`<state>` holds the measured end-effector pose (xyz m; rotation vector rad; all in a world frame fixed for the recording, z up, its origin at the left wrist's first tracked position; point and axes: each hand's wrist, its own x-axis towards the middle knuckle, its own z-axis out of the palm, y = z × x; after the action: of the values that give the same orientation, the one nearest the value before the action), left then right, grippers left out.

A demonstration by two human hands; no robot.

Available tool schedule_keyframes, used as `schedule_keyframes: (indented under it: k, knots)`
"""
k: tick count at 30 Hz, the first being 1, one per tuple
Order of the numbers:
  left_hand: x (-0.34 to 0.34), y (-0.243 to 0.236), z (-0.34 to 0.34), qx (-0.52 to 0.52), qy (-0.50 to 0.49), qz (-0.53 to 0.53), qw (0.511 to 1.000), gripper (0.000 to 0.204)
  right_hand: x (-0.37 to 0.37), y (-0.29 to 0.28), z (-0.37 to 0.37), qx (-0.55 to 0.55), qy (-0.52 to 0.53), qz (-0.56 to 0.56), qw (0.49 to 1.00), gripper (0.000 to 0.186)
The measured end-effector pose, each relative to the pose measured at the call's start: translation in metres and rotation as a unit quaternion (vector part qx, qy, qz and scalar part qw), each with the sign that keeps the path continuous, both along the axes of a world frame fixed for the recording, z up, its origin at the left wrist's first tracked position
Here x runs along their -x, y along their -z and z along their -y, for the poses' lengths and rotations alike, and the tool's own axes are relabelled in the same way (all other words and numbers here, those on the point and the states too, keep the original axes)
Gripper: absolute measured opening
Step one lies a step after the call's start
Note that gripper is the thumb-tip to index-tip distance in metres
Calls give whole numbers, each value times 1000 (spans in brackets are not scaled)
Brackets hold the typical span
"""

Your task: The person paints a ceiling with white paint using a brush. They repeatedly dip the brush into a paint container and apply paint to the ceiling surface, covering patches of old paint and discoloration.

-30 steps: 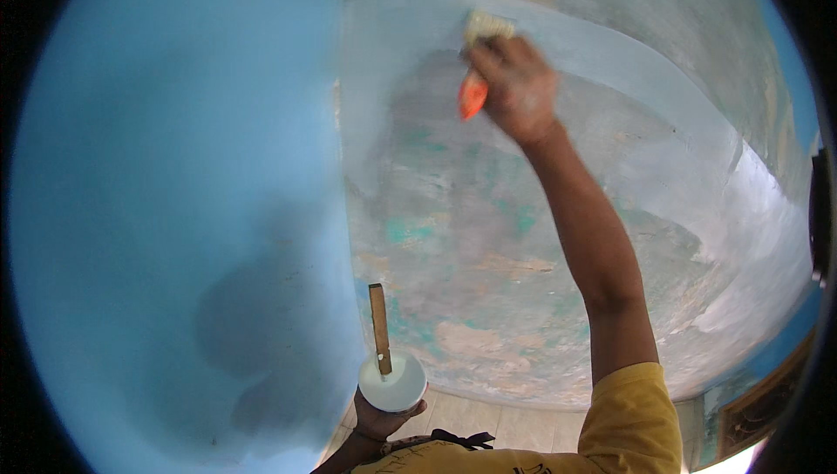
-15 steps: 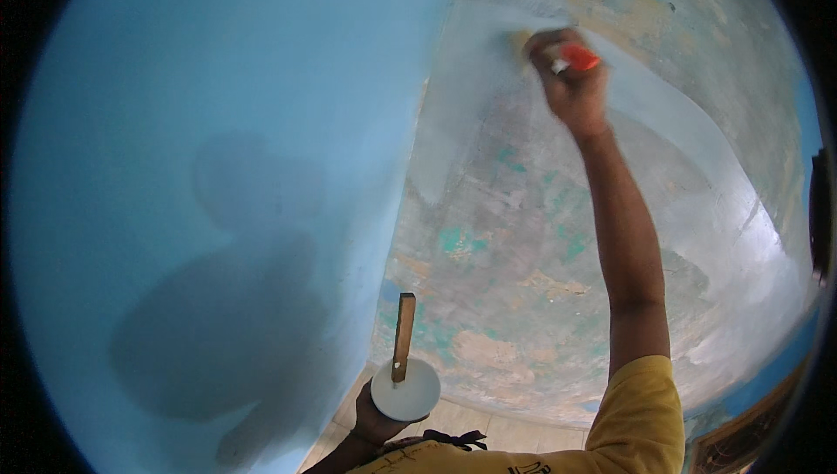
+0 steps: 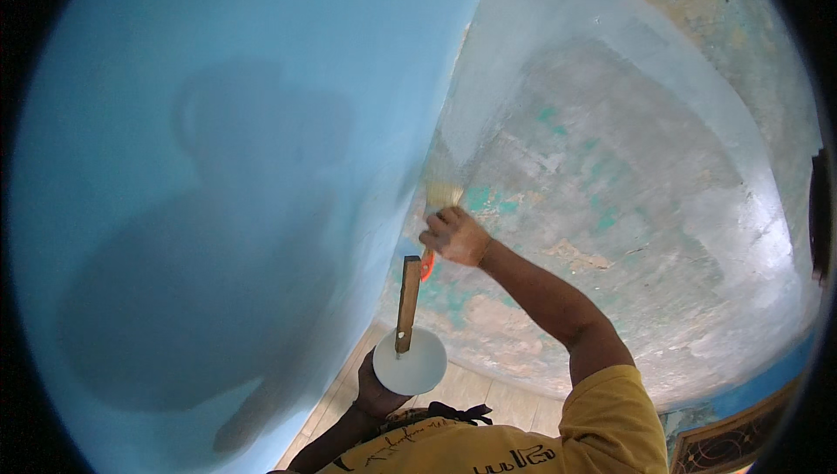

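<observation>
Brush bristles [image 3: 444, 194] jut above the right hand [image 3: 457, 236].

Right grip [image 3: 457, 237]: brush [image 3: 445, 194] at patchy wall [image 3: 602, 151]. Left grip [image 3: 376, 389]: white bowl [image 3: 425, 385] with stick [image 3: 407, 304].

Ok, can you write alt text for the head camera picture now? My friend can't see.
A person's right hand holds a paintbrush at a patchy grey wall beside a blue wall. The left hand holds a white container with a wooden stick in it.
</observation>
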<state>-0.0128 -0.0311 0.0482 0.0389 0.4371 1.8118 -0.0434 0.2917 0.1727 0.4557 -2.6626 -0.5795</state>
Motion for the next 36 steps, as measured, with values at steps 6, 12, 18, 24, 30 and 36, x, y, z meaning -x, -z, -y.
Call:
schedule_keyframes:
  k: [6, 12, 18, 24, 30, 36]
  knots:
    - [3, -4, -5, -8, 8, 95, 995, 77, -14, -33, -65, 178, -29, -117, 977, 24]
    - [3, 20, -3, -38, 16, 75, 996, 61, -51, -222, -70, 319, 64, -241, 914, 16]
    - [3, 29, -2, -71, -10, 258, 963, 69, -73, -271, -39, -166, 102, -356, 914, 34]
    - [1, 25, 3, -78, 18, 269, 960, 70, -69, -178, -67, -240, 87, -322, 911, 27]
    - [6, 20, -1, -119, 46, 213, 969, 74, -79, -129, -42, -60, 53, -229, 970, 21]
    - [2, 42, -5, -5, 21, -51, 998, 76, -65, -161, -26, 239, -59, -356, 901, 18]
